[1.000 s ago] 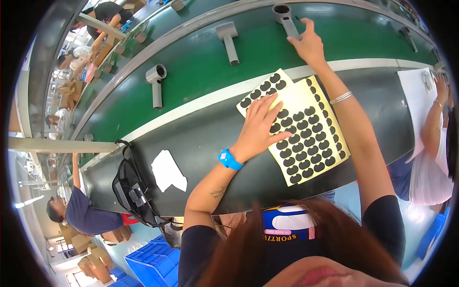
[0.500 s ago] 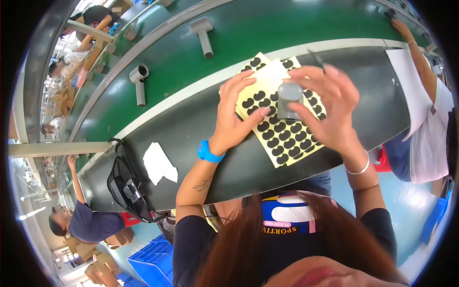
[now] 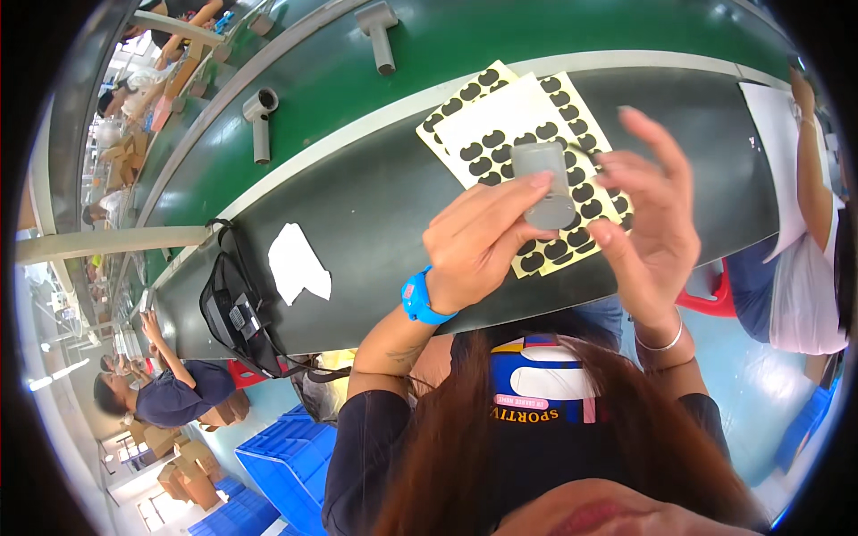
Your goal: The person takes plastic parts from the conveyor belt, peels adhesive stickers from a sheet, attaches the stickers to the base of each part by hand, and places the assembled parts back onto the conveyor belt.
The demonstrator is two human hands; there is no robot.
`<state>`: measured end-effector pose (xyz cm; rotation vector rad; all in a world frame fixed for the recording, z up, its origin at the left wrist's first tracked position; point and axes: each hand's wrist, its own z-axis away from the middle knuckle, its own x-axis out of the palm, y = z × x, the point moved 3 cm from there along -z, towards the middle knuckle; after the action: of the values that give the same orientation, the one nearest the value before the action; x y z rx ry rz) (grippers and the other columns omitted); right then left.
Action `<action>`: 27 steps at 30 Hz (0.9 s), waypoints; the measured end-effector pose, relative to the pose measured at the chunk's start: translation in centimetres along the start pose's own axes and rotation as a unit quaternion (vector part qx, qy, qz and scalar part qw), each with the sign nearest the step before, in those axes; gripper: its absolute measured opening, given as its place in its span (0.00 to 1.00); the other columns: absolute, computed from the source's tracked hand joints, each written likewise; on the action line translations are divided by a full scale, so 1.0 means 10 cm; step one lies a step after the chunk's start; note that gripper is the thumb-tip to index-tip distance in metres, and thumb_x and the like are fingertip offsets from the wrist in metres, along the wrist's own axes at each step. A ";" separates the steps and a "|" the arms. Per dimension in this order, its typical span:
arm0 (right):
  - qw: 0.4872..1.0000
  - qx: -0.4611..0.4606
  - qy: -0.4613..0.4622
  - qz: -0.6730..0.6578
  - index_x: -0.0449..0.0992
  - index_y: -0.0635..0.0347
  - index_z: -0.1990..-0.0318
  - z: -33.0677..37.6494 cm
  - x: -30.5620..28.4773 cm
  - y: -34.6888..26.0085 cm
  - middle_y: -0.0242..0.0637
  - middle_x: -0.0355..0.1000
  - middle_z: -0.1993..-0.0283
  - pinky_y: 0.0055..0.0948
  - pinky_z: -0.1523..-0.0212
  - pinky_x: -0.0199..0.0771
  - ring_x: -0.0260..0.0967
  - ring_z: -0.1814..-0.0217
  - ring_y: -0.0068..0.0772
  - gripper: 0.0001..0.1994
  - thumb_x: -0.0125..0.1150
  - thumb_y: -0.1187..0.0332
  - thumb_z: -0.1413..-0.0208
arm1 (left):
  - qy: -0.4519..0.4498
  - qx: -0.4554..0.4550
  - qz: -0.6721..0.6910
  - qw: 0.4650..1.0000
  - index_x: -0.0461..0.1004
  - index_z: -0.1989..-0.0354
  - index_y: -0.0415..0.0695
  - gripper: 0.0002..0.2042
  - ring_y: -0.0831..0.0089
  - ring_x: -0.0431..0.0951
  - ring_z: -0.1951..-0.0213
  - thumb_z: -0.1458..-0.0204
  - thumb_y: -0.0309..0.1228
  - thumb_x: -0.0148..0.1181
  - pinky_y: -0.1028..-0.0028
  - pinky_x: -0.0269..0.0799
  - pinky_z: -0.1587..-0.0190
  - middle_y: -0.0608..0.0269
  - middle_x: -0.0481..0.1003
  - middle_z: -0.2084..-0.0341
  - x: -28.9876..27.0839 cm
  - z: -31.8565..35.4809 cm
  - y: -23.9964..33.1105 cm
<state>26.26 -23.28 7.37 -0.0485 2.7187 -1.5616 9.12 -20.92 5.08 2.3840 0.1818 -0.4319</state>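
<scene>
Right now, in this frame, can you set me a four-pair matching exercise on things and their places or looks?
1. grey housing
2. wristwatch
3. sticker sheets
4. black bag

A. blue, worn on the left wrist
B. left of the white paper
C. gripped by the left hand
D. pale yellow with black shapes

Pairs: 1-C, 2-A, 3-D, 4-B
</scene>
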 end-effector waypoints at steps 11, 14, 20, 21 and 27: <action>0.998 0.018 0.003 0.064 0.63 0.67 0.48 0.16 0.01 -0.07 0.39 0.72 0.66 0.27 0.53 0.69 0.72 0.63 0.25 0.23 0.61 0.86 0.53 | -0.032 -0.128 0.132 0.982 0.77 0.55 0.35 0.19 0.66 0.78 0.56 0.60 0.14 0.66 0.78 0.76 0.65 0.49 0.77 0.56 -0.04 0.07 0.03; 0.994 -0.013 0.003 0.109 0.61 0.67 0.47 0.13 0.00 -0.08 0.37 0.72 0.65 0.27 0.53 0.69 0.72 0.62 0.25 0.24 0.60 0.86 0.52 | -0.041 -0.148 0.152 0.976 0.76 0.54 0.35 0.20 0.68 0.77 0.55 0.60 0.13 0.65 0.78 0.76 0.65 0.48 0.76 0.54 -0.02 0.09 0.04; 0.994 0.086 -0.031 0.057 0.56 0.62 0.46 0.16 0.03 -0.15 0.39 0.69 0.65 0.29 0.49 0.70 0.72 0.48 0.40 0.25 0.55 0.87 0.50 | -0.069 -0.196 0.226 0.952 0.75 0.52 0.35 0.22 0.70 0.78 0.59 0.60 0.11 0.64 0.78 0.77 0.66 0.46 0.73 0.51 0.02 0.10 0.06; 0.994 0.086 -0.030 0.059 0.56 0.62 0.46 0.16 0.03 -0.16 0.39 0.69 0.65 0.29 0.49 0.70 0.72 0.48 0.40 0.25 0.55 0.87 0.50 | -0.070 -0.195 0.228 0.951 0.75 0.52 0.35 0.22 0.70 0.78 0.59 0.60 0.11 0.64 0.78 0.77 0.66 0.46 0.73 0.51 0.03 0.10 0.07; 0.993 0.108 -0.015 0.050 0.55 0.62 0.47 0.18 0.03 -0.13 0.40 0.69 0.64 0.25 0.54 0.74 0.72 0.48 0.41 0.24 0.54 0.89 0.50 | -0.085 -0.216 0.275 0.933 0.75 0.51 0.36 0.20 0.72 0.81 0.66 0.55 0.13 0.62 0.77 0.79 0.62 0.50 0.72 0.50 0.03 0.10 0.06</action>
<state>26.03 -25.51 7.63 0.0629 2.4713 -1.7968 9.34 -22.04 4.65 1.8459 -0.4232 -0.2875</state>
